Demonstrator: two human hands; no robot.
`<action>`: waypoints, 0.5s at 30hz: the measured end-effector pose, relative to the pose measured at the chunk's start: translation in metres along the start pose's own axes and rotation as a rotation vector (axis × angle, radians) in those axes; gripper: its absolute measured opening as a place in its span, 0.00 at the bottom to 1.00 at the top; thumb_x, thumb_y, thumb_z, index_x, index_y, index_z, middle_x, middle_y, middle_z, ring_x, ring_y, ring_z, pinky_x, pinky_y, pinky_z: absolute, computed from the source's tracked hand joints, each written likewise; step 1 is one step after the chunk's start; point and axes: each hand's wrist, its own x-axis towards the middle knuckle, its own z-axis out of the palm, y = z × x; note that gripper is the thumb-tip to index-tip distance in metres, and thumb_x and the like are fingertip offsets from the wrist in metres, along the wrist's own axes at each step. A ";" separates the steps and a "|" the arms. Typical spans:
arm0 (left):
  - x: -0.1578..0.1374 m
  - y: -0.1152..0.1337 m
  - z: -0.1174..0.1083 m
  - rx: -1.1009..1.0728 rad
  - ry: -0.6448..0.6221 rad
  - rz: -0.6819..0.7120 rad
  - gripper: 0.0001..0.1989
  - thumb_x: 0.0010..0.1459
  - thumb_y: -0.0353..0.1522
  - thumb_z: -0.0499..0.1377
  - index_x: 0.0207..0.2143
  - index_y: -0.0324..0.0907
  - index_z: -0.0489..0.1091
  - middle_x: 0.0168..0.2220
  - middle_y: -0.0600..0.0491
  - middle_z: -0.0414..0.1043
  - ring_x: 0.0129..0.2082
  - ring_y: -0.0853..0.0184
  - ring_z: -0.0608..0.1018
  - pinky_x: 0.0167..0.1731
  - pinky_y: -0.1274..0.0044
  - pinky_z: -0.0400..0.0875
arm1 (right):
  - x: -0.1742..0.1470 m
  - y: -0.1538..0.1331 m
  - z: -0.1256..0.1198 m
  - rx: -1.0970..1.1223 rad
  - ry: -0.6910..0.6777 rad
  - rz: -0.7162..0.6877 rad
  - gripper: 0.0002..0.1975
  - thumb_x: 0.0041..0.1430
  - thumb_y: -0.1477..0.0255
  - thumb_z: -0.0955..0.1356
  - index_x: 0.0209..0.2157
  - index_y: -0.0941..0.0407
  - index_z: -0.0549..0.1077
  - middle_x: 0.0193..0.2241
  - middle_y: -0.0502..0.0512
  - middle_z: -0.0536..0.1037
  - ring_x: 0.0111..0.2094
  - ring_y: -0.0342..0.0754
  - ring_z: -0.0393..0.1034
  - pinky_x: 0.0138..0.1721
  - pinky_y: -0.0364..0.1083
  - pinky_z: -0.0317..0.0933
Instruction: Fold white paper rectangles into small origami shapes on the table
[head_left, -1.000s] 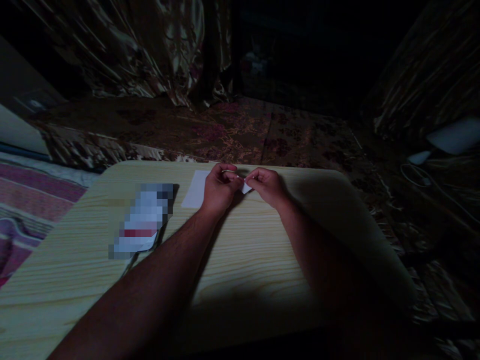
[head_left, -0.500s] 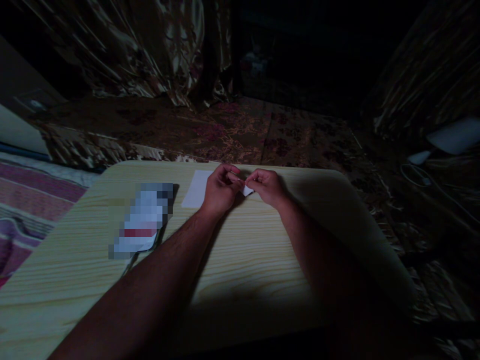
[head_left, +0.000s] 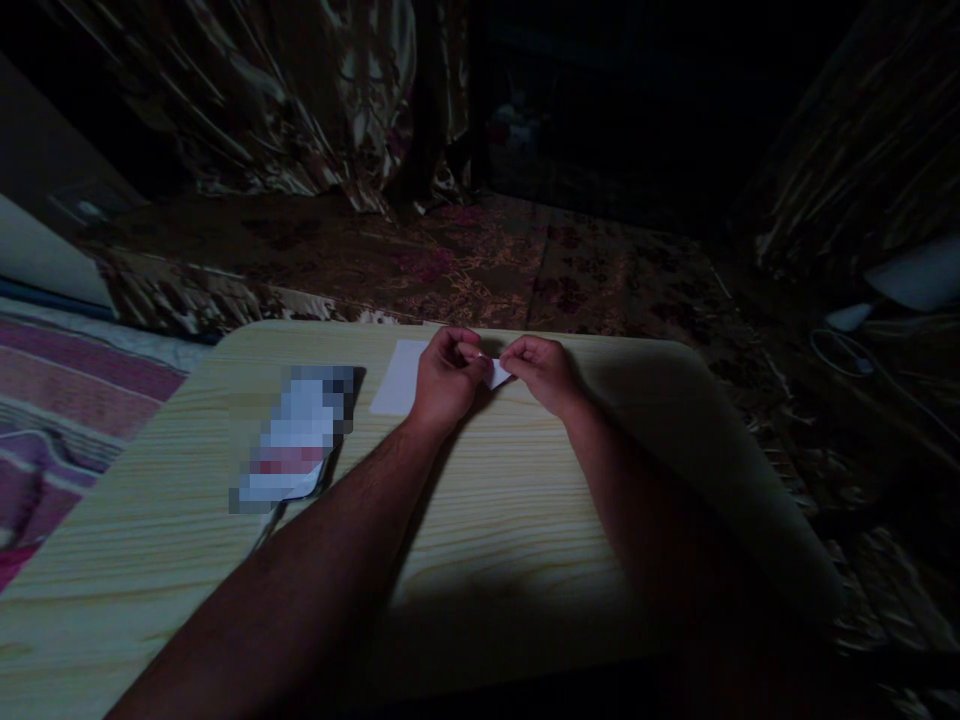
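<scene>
Between my two hands is a small white piece of paper [head_left: 496, 374], largely covered by the fingers. My left hand [head_left: 451, 378] pinches its left side, with the fingers curled. At its right edge, my right hand [head_left: 541, 370] grips it between thumb and fingertips. A white sheet of paper [head_left: 395, 380] lies flat on the table just left of my left hand, which hides part of it.
The light wood-grain table [head_left: 510, 510] has rounded corners. A blurred-out phone-like device [head_left: 300, 435] with a cable lies left of my left forearm. A patterned cloth-covered surface [head_left: 480, 265] borders the far edge. Striped bedding [head_left: 60, 400] is at left, a pale lamp [head_left: 919, 275] at right.
The view has shifted slightly, so the table and device sit a little further right. My right hand is slightly further from my left, and more of the small paper shows.
</scene>
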 end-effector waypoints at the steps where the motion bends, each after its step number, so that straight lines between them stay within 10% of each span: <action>1: 0.000 0.001 0.000 0.006 0.001 -0.004 0.16 0.42 0.26 0.64 0.35 0.42 0.66 0.25 0.58 0.70 0.22 0.73 0.71 0.25 0.80 0.67 | 0.000 0.000 0.000 -0.004 0.001 0.003 0.06 0.45 0.69 0.70 0.25 0.58 0.72 0.21 0.49 0.74 0.24 0.42 0.67 0.29 0.43 0.61; 15: 0.000 -0.005 -0.002 -0.033 -0.009 -0.043 0.17 0.42 0.27 0.66 0.34 0.42 0.64 0.22 0.58 0.72 0.21 0.71 0.73 0.25 0.78 0.69 | -0.002 0.000 0.000 -0.056 0.015 -0.010 0.05 0.45 0.71 0.70 0.24 0.58 0.72 0.21 0.49 0.73 0.23 0.42 0.66 0.26 0.42 0.58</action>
